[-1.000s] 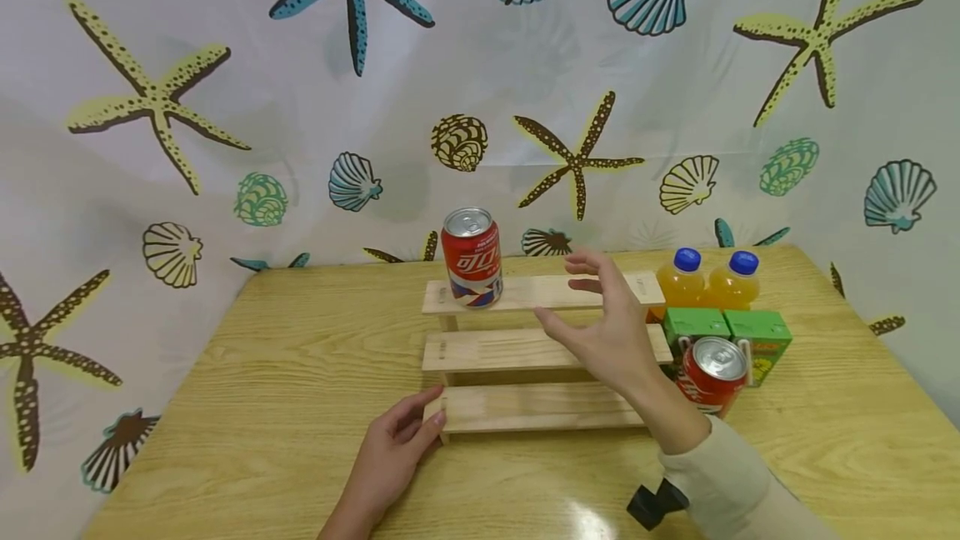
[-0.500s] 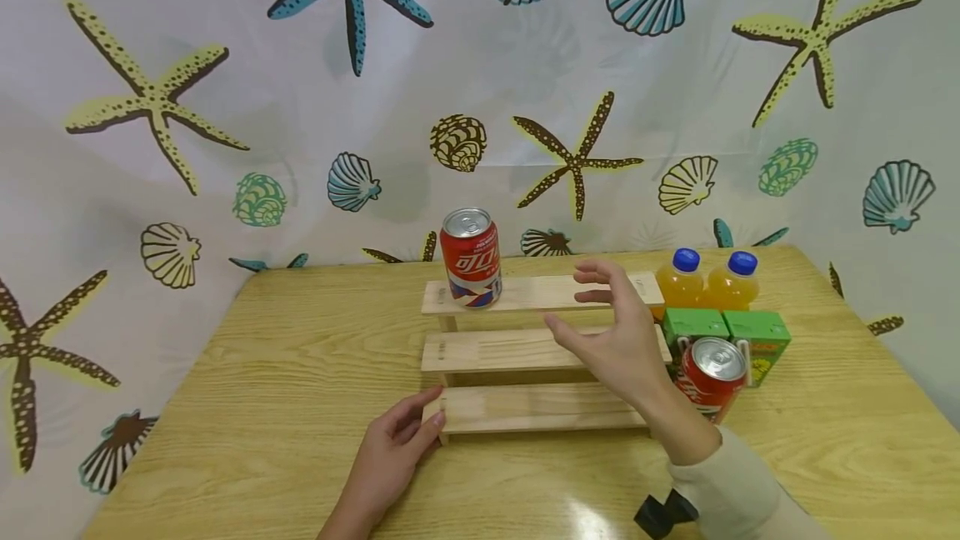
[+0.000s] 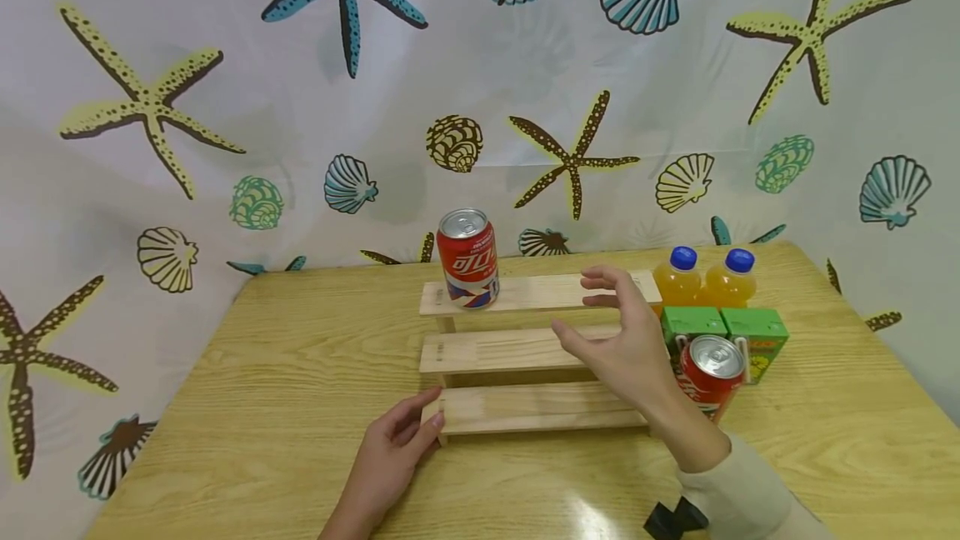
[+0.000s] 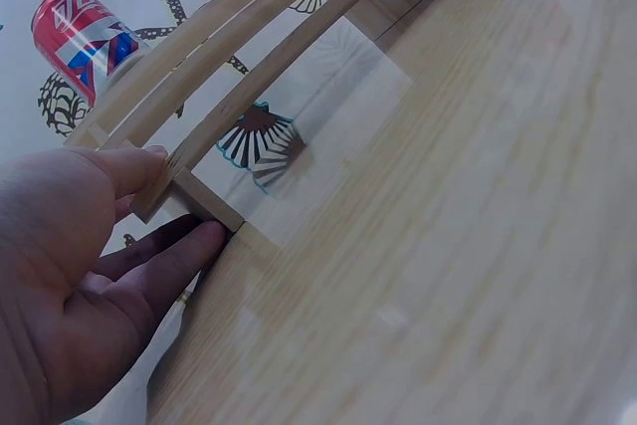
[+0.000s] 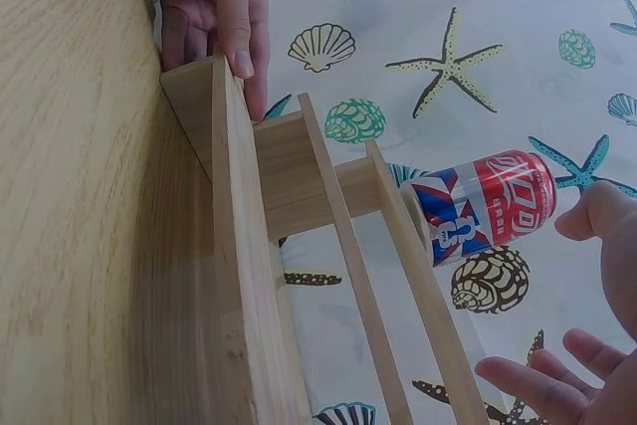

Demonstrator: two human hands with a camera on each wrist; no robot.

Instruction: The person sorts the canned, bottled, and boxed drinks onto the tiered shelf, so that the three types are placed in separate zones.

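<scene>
A three-tier wooden step rack (image 3: 540,407) stands on the table. My left hand (image 3: 397,444) holds the left end of its lowest step; in the left wrist view the thumb lies on the plank and the fingers (image 4: 179,256) are at its end support. A red Coca-Cola can (image 3: 468,261) stands upright on the left of the top step. Over the rack's right half, my right hand (image 3: 626,348) hovers with thumb and fingers spread in a curve and nothing between them. The right wrist view shows the can (image 5: 488,206) apart from that hand.
Right of the rack stand two orange drink bottles (image 3: 730,277) with blue caps, two green juice cartons (image 3: 753,332) and another red can (image 3: 712,373), partly behind my right forearm. A shell-patterned cloth (image 3: 300,107) hangs behind the wooden table (image 3: 300,373).
My right hand has drifted a little right and down, farther from the can on the top step. My left hand stays on the rack's end.
</scene>
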